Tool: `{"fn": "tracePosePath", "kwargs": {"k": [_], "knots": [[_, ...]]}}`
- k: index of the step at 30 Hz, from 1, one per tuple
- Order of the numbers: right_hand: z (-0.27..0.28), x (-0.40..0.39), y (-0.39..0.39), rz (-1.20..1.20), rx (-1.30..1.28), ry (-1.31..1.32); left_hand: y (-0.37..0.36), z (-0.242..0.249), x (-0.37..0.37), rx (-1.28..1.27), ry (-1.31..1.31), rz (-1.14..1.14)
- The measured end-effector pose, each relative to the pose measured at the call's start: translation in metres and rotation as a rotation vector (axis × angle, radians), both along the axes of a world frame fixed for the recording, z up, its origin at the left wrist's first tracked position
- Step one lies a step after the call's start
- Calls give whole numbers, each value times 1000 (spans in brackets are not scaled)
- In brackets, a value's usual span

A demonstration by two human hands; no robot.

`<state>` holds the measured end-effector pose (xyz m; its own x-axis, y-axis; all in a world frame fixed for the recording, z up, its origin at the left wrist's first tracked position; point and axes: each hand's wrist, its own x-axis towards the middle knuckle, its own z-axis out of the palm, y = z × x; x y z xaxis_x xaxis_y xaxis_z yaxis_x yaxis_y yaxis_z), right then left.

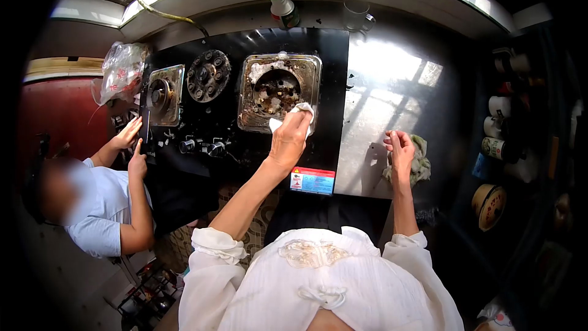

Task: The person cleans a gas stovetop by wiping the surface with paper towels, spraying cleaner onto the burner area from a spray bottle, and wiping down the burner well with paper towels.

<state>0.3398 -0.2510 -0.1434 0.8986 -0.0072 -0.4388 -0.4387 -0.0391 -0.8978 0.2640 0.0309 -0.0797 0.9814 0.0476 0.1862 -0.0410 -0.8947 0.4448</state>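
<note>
My left hand [290,138] is closed on a crumpled white tissue [304,108], pressed to the lower right corner of a greasy metal drip tray [248,95]. Burnt brown and black residue covers the tray's round middle opening. Over the steel counter, my right hand [400,150] has loosely bent fingers with nothing visible in them. A damp, greenish-white rag [420,162] lies on the counter beside and partly behind that hand.
The black cooktop [334,86] also carries a removed burner ring [209,76], a second drip tray [176,79] and knobs [215,149]. Behind stand a spray bottle [282,9] and glass mug [357,15]. At left, another person [116,190] touches the cooktop edge.
</note>
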Motion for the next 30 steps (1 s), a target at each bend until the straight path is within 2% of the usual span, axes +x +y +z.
{"fn": "tracePosePath", "kwargs": {"k": [3,6,7,8,10,14,16,18,22,23,25,26,28,30], "knots": [[-2,-5,-2,-2,-23,39,-7,1,0,135,-28,-9],[-10,-21,-4,22,-37,66,3,-5,42,301,-90,-11],[-17,-26,-7,31,-30,76,5,-9,58,354,-40,21],[-18,-31,-7,30,-31,74,8,-10,71,410,-121,25],[-18,-40,-9,-39,-12,110,8,-9,76,364,-68,45],[-30,-56,-19,-38,21,164,-1,-10,39,336,-106,30],[-30,-64,-20,-31,-16,155,1,-10,49,368,-24,-1],[-28,-65,-20,11,-33,165,10,-16,77,470,-66,1],[-29,-66,-22,-7,-12,147,29,-24,128,627,69,133],[-25,-65,-23,-19,8,157,35,-14,132,625,58,140],[-21,-64,-25,-40,11,129,46,19,140,575,293,239],[-21,-65,-27,-64,19,110,56,29,147,405,296,365],[-23,-67,-33,-84,58,106,81,41,149,108,138,492],[-27,-70,-37,-135,46,105,102,57,146,-12,45,390]]}}
